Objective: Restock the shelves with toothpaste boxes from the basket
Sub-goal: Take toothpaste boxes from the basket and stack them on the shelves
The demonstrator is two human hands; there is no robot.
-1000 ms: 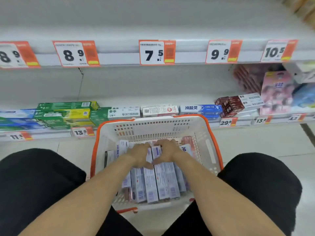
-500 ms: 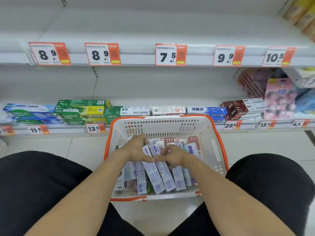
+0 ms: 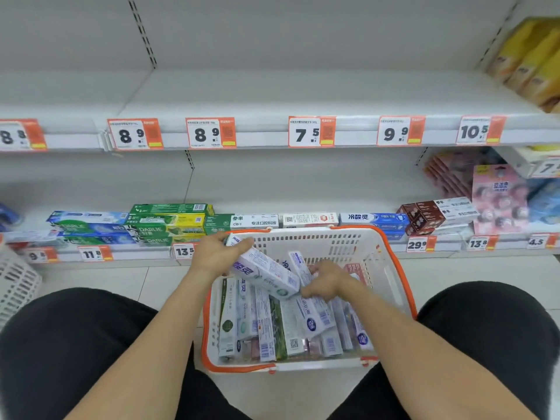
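Your left hand (image 3: 216, 253) now has 1 white toothpaste box (image 3: 264, 272) lifted, tilted above the basket (image 3: 394, 262); 0.5 s ago it lay inside. Right hand (image 3: 328, 281) pinches another box (image 3: 298, 265) still inside. Shelving comes next.

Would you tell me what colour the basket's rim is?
Orange, on a white basket rim; the head view shows it.

The fingertips of the right hand (image 3: 328, 281) are hidden among the boxes in the basket (image 3: 391, 268), so its grip cannot be judged. The yellow packs (image 3: 533, 59) at far right are blurred and cut by the edge, as is the white crate (image 3: 15, 283) at left. The small print on the price tags (image 3: 312, 131) cannot be read.
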